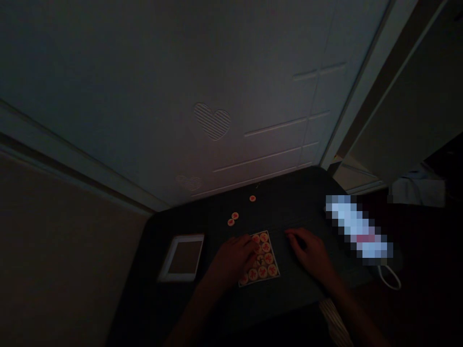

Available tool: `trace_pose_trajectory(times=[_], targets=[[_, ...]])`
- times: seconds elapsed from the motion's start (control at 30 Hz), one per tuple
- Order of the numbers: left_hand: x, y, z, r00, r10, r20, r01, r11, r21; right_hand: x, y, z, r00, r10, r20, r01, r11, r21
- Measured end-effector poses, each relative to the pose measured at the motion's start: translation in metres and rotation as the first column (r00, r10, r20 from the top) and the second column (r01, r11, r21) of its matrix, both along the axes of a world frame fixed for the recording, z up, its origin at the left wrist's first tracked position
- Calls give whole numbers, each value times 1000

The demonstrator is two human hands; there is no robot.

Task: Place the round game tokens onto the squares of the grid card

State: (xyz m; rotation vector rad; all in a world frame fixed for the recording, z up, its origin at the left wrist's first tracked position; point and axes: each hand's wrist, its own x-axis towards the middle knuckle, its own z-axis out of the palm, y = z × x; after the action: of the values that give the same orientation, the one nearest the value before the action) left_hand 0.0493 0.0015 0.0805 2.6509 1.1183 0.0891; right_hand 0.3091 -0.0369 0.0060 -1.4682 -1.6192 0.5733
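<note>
The scene is very dark. A small square box (274,276) filled with several round cream pieces marked in red (268,259) lies on a dark table (289,207). My left hand (235,258) rests over the box's left side, fingers curled down onto the pieces. My right hand (307,250) lies on the table just right of the box, fingers bent downward and holding nothing visible. Two loose pieces (233,219) and a third (252,198) lie farther back on the table.
A white-rimmed box lid (170,270) lies at the table's left. A blurred pale object (358,229) and a white cord loop (390,279) are at the right. A white panelled door (217,96) with a heart relief stands behind the table.
</note>
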Motion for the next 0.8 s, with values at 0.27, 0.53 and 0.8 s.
trace_pose_trajectory(times=[0.27,0.53,0.8], targets=[[-1,-2,-2,1000,9,7,-9,1000,-8,0,0,0,1000,-12,3,11,1000,2],[-17,17,12,994,63,84,-60,997,-44,0,0,1,1000,-2,-1,2,1000,-1],[-48,61,-9,943,286,172,-300,952,66,0,-1,-1,1000,-2,12,2,1000,-5]])
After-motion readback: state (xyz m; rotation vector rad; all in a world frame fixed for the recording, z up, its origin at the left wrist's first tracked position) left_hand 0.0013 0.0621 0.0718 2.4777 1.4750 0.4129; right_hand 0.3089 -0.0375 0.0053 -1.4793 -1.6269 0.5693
